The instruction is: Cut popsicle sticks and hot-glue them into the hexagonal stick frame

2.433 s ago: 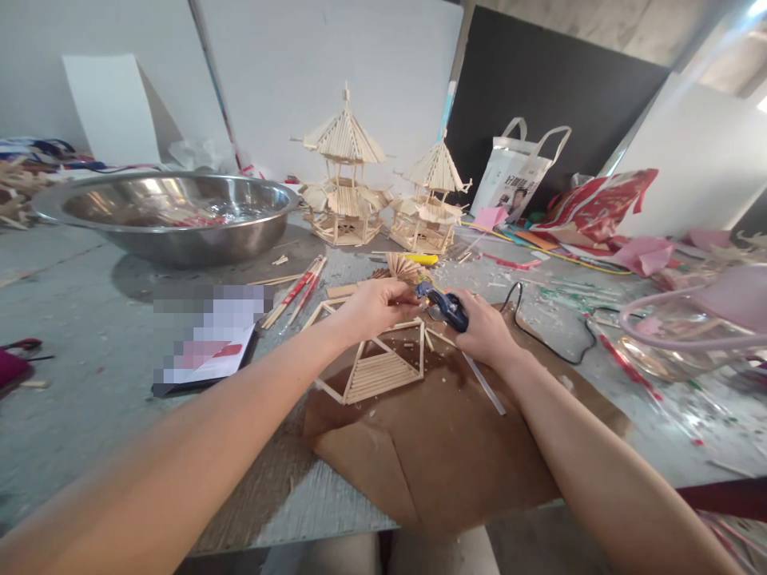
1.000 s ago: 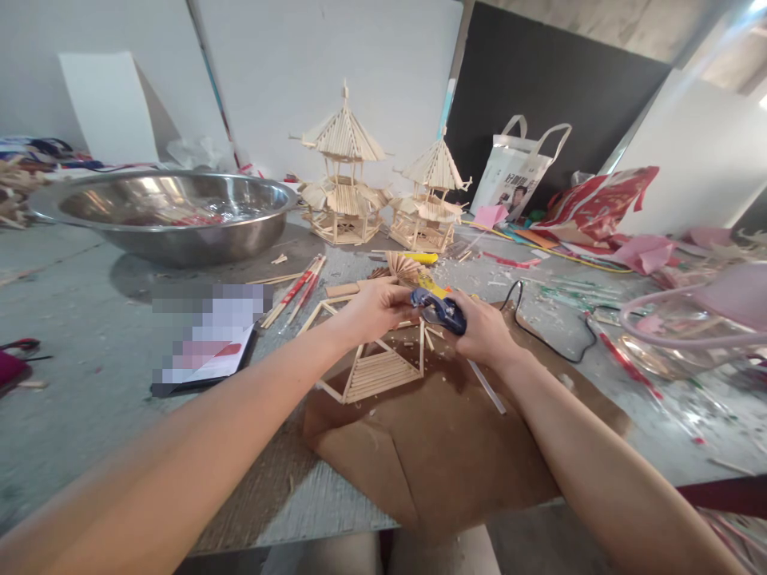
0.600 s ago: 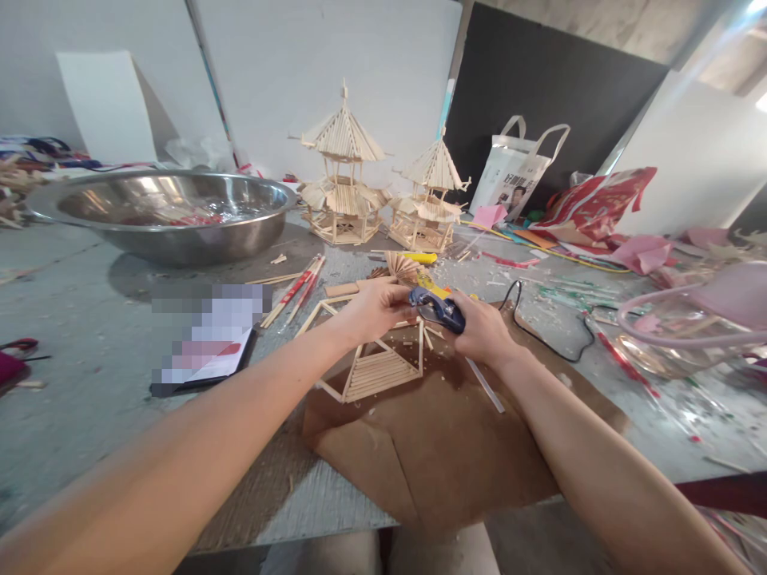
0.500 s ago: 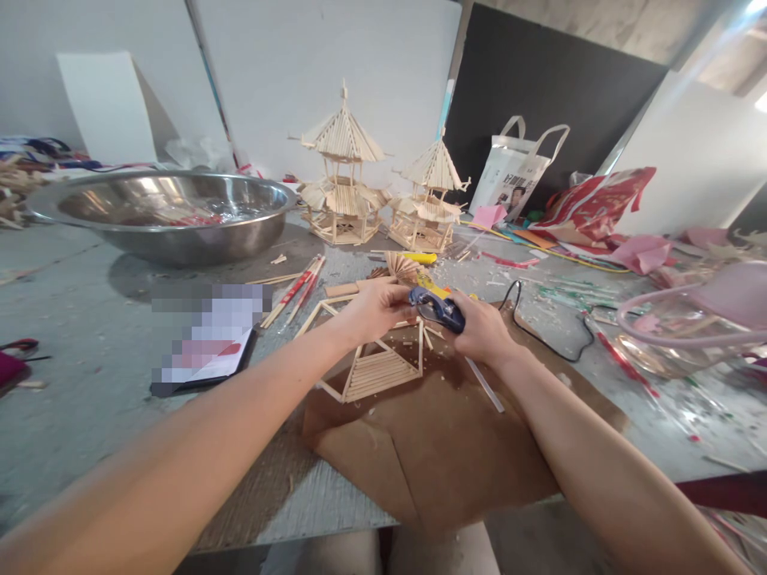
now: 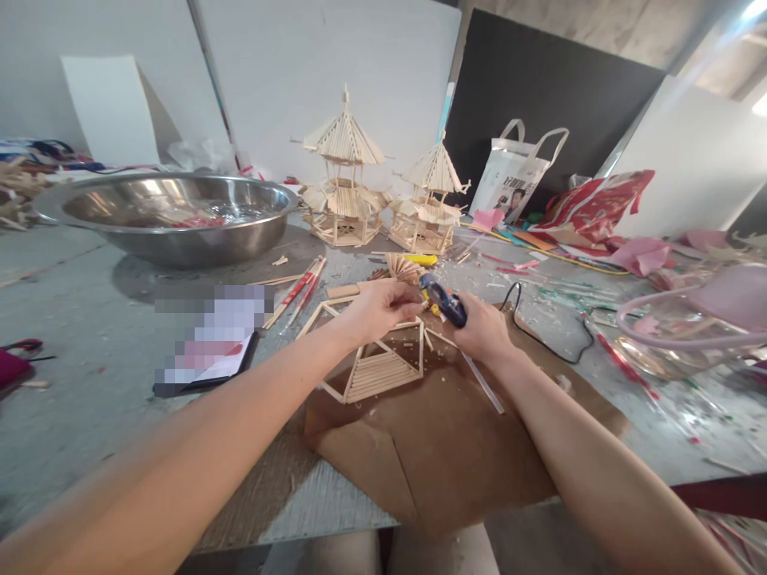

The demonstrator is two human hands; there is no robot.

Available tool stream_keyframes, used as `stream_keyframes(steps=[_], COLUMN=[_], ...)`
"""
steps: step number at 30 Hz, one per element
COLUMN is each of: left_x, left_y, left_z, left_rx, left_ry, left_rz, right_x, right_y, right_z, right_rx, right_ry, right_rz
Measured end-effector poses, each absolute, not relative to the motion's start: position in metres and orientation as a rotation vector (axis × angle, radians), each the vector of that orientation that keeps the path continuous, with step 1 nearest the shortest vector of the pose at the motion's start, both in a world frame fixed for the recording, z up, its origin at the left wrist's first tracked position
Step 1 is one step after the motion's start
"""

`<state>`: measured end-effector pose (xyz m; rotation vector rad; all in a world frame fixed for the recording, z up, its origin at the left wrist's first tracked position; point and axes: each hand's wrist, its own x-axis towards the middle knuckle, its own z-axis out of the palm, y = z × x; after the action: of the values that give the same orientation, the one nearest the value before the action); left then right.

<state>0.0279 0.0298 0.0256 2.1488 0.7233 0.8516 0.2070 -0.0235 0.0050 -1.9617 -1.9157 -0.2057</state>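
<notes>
1. Here, the right hand is wrapped around the handle end of a blue hot-glue gun, which is held above the far part of a brown cardboard sheet.
2. The left hand has its fingers curled, tips close together; whether they pinch anything I cannot tell.
3. The key relation is between the gun and those fingertips: the gun lies just to their right, its long axis slanting from the far left, beside them, back to the nearer right, into the right palm. A narrow gap seems to part them (the nozzle is too small to make out).
4. The stick frame lies flat on the cardboard, its slatted panel on the near side of the left hand and partly between the two forearms. The left hand is the nearer one, and it and its forearm hide part of the frame.
5. A translucent strip, probably a glue stick, slants across the cardboard beside the right wrist.
6. Just beyond the left hand are a pleated tan fan and a yellow-handled utility knife; farther back, two stick pagodas stand upright on the tabletop.
</notes>
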Motion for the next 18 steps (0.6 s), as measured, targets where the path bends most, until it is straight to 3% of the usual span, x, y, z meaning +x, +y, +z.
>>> stream_keyframes(steps=[18], left_x=[0.028], left_y=[0.03], left_z=[0.019], left_rx=[1.954], left_ry=[0.752], left_rz=[0.754], right_x=[0.209], right_y=[-0.019], right_z=[0.0], right_rx=[-1.836], right_ry=[-1.985], right_rz=[-0.423])
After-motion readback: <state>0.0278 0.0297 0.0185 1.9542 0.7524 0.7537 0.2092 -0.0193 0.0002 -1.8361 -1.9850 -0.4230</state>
